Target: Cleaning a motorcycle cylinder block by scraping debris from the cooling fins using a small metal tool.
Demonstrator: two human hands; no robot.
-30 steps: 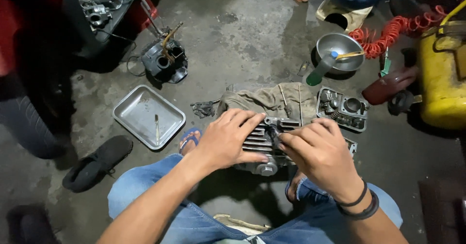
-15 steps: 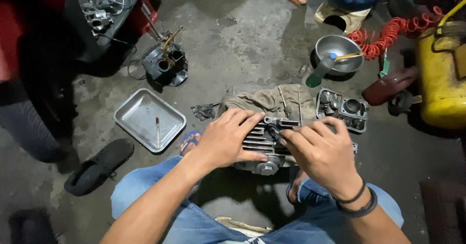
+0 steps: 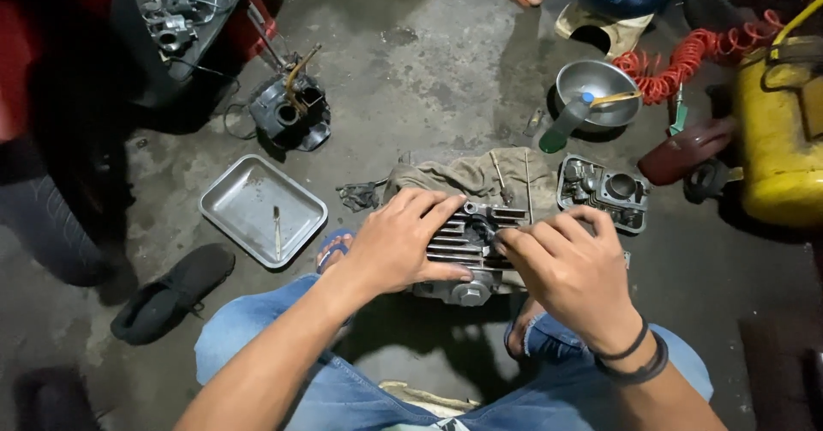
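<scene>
Your left hand [image 3: 403,242] lies spread flat over the finned cylinder head [image 3: 470,241], which sits on the floor [image 3: 429,62] between your knees, steadying it. Your right hand [image 3: 573,264] has fingers pressed together at the head's right side, pinching something small; what it is cannot be made out. Judged step: working a fitting on the head. Next move wants a firm brace and fine fingertip control. A rag [image 3: 463,175] lies just behind it.

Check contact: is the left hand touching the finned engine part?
Touching. The head view shows the left hand laid flat on the finned engine part, fingers spread across its fins and thumb against its lower edge, with no gap visible.
</scene>
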